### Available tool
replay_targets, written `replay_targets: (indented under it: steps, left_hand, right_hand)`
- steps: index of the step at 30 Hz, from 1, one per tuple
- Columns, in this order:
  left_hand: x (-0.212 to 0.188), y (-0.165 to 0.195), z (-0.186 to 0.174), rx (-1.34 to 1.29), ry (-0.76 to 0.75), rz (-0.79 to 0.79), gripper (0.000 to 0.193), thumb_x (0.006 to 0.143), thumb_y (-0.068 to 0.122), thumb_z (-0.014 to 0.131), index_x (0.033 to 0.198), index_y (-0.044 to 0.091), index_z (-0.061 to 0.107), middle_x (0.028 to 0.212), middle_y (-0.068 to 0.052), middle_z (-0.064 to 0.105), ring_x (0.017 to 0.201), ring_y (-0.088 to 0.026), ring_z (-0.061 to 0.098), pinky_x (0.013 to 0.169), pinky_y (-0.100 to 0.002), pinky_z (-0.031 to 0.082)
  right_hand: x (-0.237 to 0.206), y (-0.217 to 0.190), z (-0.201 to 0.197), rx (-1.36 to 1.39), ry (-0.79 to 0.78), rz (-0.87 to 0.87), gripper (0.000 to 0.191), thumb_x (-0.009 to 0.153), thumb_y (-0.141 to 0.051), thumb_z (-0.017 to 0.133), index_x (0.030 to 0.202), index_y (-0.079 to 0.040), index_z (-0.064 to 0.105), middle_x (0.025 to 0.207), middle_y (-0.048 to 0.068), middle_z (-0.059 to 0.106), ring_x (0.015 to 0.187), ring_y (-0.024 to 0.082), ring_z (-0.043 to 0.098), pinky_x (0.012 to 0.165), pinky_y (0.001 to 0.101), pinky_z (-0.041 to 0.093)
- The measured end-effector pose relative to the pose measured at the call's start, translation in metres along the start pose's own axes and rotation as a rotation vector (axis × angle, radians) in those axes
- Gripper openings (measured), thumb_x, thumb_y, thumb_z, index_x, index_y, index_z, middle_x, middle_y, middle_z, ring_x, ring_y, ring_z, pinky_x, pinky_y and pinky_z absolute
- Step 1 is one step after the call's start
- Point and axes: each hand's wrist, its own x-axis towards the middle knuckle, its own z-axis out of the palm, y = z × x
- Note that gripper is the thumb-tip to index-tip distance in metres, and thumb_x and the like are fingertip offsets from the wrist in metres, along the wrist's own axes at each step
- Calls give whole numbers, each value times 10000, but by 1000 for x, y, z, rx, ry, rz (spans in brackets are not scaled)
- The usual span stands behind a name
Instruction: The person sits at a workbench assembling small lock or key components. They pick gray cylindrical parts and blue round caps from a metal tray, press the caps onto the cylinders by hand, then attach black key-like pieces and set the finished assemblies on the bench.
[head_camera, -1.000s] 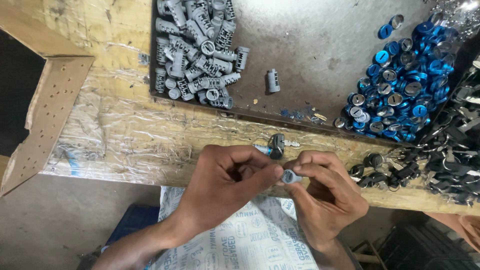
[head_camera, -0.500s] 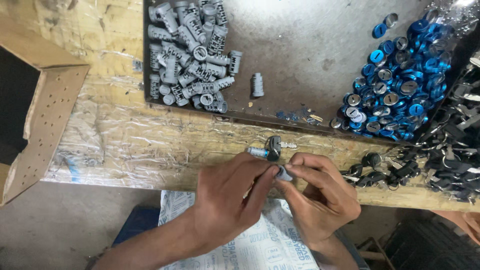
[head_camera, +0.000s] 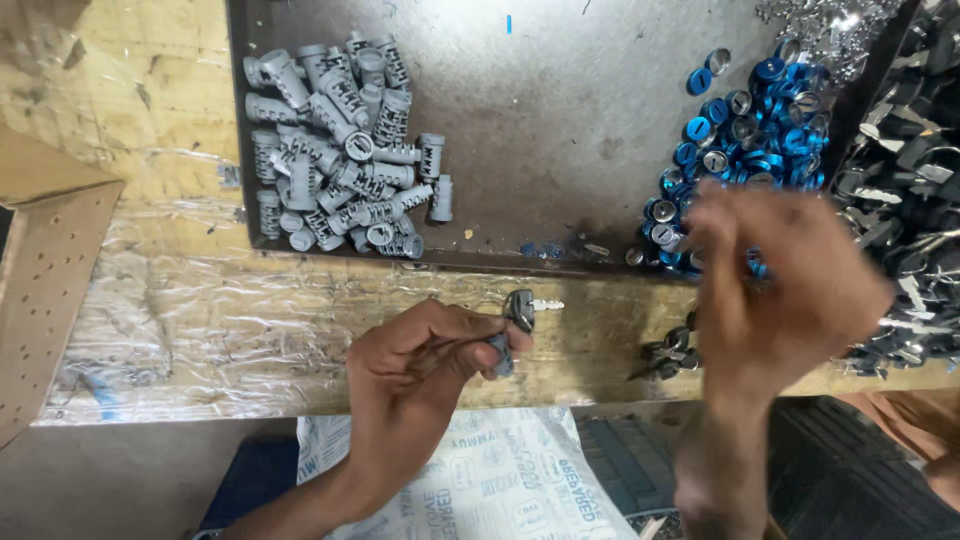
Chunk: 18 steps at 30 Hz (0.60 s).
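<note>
A small grey cylinder (head_camera: 502, 352) was pinched in the left hand (head_camera: 425, 365), just below the tray (head_camera: 560, 190) edge; the grip was narrow, closed on the part. A key (head_camera: 525, 307) lay on the desk (head_camera: 200, 310) touching or just above that hand, blade pointing right. The right hand (head_camera: 785, 275) was blurred over the blue caps (head_camera: 745, 135) at the tray's right side; its grip could not be told. Grey cylinders (head_camera: 340, 150) were heaped at the tray's left, sorted apart from the caps, likely for quick picking.
</note>
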Motion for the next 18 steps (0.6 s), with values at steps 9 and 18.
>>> replay_targets:
  steps: [9, 18]
  left_hand:
    - [-1, 11, -15, 194, 53, 181, 169, 974, -100, 648, 1109, -15, 704, 1040, -126, 796, 964, -144, 768, 808, -266, 623]
    - [3, 18, -21, 337, 68, 195, 149, 945, -88, 680, 1047, 11, 724, 938, -82, 786, 854, -129, 772, 758, -259, 602]
  right_hand:
    - [47, 11, 37, -268, -259, -131, 116, 976, 13, 845, 1047, 22, 754, 983, 135, 691, 832, 270, 683, 760, 371, 529]
    - [42, -15, 42, -195, -316, -54, 172, 1014, 39, 794, 1163, 17, 711, 996, 149, 674, 783, 285, 665, 697, 369, 505]
